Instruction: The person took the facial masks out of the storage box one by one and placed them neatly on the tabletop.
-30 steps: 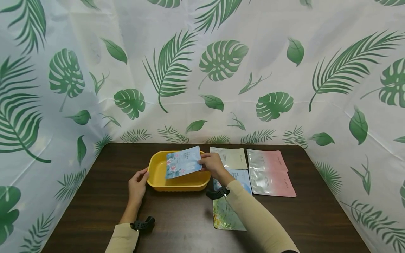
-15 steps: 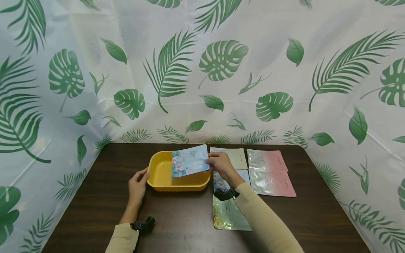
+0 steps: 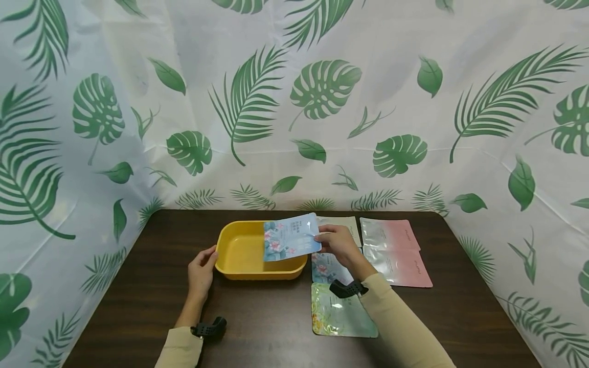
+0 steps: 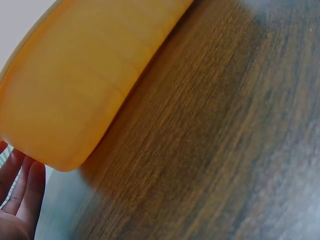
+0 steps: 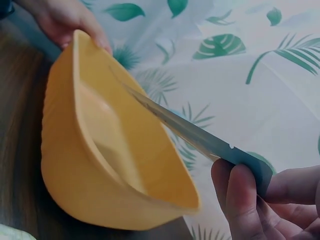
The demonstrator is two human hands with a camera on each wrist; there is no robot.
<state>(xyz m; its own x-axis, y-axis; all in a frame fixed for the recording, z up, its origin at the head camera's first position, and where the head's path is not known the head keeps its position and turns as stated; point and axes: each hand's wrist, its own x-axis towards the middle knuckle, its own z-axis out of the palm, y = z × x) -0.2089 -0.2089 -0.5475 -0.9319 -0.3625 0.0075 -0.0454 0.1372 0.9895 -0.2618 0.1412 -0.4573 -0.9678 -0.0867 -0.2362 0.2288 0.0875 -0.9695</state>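
Observation:
My right hand [image 3: 339, 244] pinches a blue floral face mask packet [image 3: 290, 236] by its right edge. The packet hangs tilted over the right part of a yellow plastic basin [image 3: 236, 249]; the right wrist view shows the packet [image 5: 185, 132] edge-on, with thumb and fingers on its near end. At the basin's left end, my left hand [image 3: 201, 268] holds the rim. Seen from the left wrist, several fingers of the left hand [image 4: 22, 192] lie against the end of the basin [image 4: 75, 90].
Right of the basin lie a second blue packet [image 3: 327, 268], a cream packet [image 3: 342, 222], and a green packet [image 3: 338, 312]. Two pink packets [image 3: 391, 232] lie further right, one behind the other. The dark wooden table [image 3: 257, 322] ends at a leaf-print curtain [image 3: 257, 184].
My right hand has moved to the right with the blue face mask packet, from over the basin's middle to its right side. The left hand and the basin have stayed in place.

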